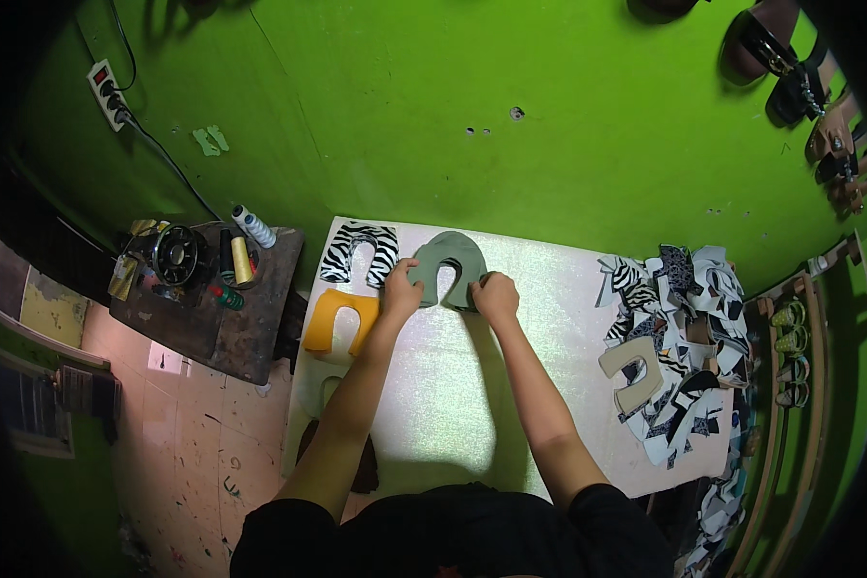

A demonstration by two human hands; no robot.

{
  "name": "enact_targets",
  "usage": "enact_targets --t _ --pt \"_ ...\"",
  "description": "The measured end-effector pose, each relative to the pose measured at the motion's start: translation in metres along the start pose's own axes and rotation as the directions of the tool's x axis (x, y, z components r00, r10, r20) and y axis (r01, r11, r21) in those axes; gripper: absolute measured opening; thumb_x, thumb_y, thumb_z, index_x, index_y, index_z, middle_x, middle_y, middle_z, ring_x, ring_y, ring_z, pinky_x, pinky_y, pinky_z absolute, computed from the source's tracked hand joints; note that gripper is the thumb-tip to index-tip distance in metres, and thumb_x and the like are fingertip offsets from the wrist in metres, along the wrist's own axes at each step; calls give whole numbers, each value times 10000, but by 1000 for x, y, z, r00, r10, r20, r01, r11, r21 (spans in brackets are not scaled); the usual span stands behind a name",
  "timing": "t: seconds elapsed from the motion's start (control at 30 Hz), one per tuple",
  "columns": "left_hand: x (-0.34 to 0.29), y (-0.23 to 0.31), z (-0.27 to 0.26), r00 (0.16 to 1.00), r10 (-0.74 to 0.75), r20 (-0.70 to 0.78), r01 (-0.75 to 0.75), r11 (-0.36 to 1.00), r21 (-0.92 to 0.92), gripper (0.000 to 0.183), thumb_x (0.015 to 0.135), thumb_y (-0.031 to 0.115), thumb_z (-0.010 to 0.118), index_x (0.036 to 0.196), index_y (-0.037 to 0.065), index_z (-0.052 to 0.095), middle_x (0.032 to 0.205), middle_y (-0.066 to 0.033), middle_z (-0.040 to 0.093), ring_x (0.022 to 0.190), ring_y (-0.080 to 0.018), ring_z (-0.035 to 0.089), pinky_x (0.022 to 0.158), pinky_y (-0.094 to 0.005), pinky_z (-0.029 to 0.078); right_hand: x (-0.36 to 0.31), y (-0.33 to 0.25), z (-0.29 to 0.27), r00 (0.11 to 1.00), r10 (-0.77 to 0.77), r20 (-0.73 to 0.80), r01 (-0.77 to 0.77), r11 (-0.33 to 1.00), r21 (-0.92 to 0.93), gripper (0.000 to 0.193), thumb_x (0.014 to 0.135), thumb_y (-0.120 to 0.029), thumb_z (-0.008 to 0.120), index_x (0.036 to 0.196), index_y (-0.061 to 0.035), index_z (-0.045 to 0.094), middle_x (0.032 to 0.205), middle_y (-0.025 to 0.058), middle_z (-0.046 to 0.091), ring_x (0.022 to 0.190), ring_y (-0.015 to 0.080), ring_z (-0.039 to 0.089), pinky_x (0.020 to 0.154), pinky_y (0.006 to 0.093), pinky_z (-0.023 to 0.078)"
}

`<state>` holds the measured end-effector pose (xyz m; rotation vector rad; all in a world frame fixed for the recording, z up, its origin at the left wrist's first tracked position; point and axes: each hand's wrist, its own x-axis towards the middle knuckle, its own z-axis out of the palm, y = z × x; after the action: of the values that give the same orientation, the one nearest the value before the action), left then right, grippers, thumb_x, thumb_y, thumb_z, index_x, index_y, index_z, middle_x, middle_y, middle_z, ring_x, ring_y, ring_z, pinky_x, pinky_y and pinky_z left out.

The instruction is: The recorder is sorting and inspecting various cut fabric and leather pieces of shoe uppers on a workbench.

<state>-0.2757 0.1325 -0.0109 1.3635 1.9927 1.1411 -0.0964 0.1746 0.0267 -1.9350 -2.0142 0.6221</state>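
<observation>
A grey-green U-shaped cut piece (445,249) lies on the white table (433,385), its curve toward the wall and its two legs toward me. It seems to be a stack of more than one layer. My left hand (402,289) is closed on the left leg, and my right hand (496,296) pinches the end of the right leg. Just left of it are a zebra-striped U-shaped piece (384,258) and a mustard-yellow U-shaped piece (326,313). My left forearm partly covers a pale green piece (329,387) and a dark brown piece (365,472).
Mixed scraps (679,318) heap up on the table's right, with a beige U-shaped piece (626,358) beside them. At left, a dark wooden stand (231,332) holds a black handwheel (175,252) and thread cones (252,226). Sandals (791,328) sit on a right-hand rack; a green wall (433,125) rises behind.
</observation>
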Motion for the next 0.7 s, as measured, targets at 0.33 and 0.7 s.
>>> enact_targets --t 0.33,0.7 --pt "-7 -5 -6 995 31 -97 -20 994 110 356 653 16 666 989 18 548 893 -160 584 850 -294 566 753 -352 449 21 16 6 997 70 26 -74 867 493 201 780 -157 569 816 40 574 735 230 610 651 327 610 635 390 494" --pt "-10 -7 -7 996 -35 -86 39 998 40 363 653 34 696 981 15 544 857 -153 577 805 -290 564 719 -354 448 4 26 14 994 -82 -76 102 940 325 263 748 -146 650 927 17 546 850 204 618 734 337 611 664 399 497"
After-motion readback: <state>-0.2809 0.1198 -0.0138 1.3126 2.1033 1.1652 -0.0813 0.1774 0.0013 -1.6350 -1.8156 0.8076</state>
